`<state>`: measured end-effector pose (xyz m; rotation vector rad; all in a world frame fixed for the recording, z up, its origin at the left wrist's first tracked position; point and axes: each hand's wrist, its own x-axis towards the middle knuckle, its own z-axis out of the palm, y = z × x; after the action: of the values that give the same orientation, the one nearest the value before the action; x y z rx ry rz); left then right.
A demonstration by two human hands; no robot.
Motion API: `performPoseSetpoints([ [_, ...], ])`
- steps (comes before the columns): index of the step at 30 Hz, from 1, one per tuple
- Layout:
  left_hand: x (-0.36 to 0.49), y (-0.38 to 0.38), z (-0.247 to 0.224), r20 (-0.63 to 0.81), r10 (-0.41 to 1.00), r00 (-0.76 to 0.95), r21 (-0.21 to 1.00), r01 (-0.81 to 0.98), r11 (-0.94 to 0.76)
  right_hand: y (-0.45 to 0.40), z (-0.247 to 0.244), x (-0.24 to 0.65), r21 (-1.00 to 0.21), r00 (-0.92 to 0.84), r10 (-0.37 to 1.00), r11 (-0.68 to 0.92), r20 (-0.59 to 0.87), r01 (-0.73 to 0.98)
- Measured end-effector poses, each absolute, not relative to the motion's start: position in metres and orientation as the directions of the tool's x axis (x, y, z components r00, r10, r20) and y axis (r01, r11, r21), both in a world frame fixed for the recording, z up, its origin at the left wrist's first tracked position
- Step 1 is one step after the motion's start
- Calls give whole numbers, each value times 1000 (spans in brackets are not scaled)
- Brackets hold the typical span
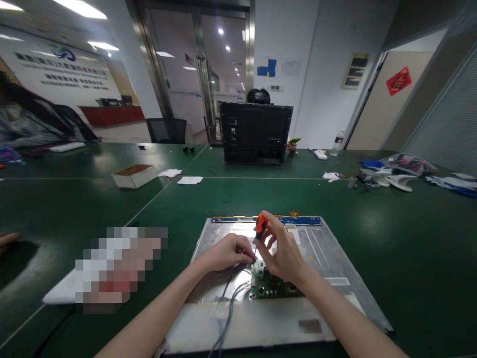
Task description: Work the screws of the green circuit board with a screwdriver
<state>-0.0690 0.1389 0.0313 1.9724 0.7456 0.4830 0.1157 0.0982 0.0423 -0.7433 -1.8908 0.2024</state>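
Note:
In the head view my right hand (285, 248) grips an orange and black screwdriver (261, 225), its thin shaft pointing down at the corner of a green circuit board (270, 287). My left hand (233, 250) is closed in a pinch beside the screwdriver's tip, at the board's upper left; whatever lies between its fingertips is too small to make out. The board sits on the silver metal back of a flat display panel (331, 258), partly covered by my right hand. Dark cables (230, 311) run from the board's left side toward the panel's near edge.
The panel lies on a green table (417, 248). A black monitor (257, 132) stands across it, with a person behind. An open white box (134, 176) and papers lie left of centre. At right are a bottle (338, 143) and plastic bags. Another person's hand shows far left.

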Motion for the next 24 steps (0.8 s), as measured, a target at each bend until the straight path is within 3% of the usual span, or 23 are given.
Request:
performPoseSetpoints([
  [14,-68,138,32,32,688,725,899,280,-338,99,42,115,-404,-242,560,780,793,478],
  [24,-68,136,34,21,680,733,885,304,-354,96,42,117,-433,-283,584,782,761,448],
])
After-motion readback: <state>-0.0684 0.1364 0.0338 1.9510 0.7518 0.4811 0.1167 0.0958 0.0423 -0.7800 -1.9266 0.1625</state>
